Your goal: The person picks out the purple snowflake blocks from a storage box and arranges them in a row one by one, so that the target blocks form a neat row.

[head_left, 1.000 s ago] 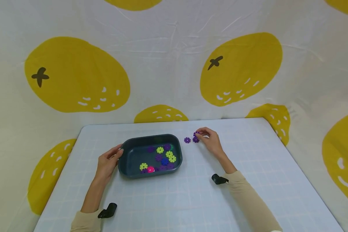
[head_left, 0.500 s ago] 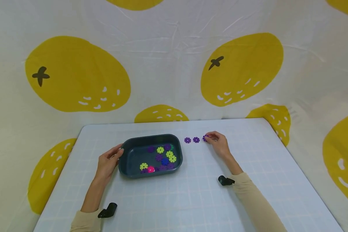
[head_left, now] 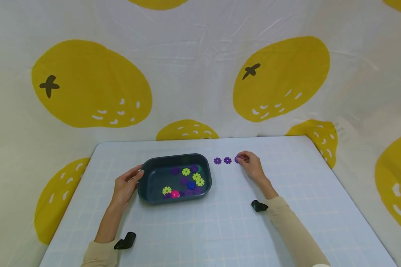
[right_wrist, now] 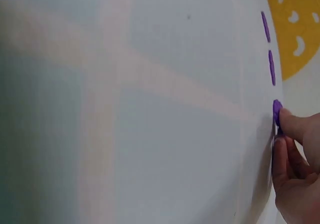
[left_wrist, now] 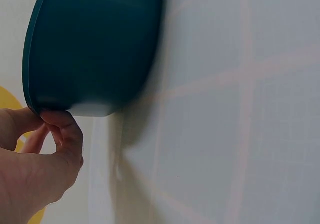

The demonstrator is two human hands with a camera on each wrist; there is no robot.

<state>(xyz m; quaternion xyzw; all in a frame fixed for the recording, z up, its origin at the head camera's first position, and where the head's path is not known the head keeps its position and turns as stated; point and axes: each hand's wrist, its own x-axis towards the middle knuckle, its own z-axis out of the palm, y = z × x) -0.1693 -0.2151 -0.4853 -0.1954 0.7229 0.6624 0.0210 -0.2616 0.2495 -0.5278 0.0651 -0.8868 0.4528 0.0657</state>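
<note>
My left hand (head_left: 124, 188) pinches the left rim of a dark teal rectangular tray (head_left: 153, 181) between thumb and fingers. The left wrist view shows the fingertips (left_wrist: 57, 118) at the rim. Inside the tray lie several notched, flower-shaped plastic discs, purple, yellow, blue, green and one pink (head_left: 175, 194). To the tray's right, two purple discs (head_left: 217, 161) lie flat in a row on the table. At that row's right end my right hand (head_left: 253, 167) pinches a third purple disc (right_wrist: 277, 112), partly hidden by the fingers in the head view.
A pale checked cloth covers the table (head_left: 200, 230). Its back edge meets a white curtain (head_left: 194, 74) printed with large yellow fruit. Black wrist cameras (head_left: 259, 205) sit at both sleeves.
My right hand has moved right with the third purple disc, from behind the second one to the row's end, and is now lower. My left hand stays on the tray.
</note>
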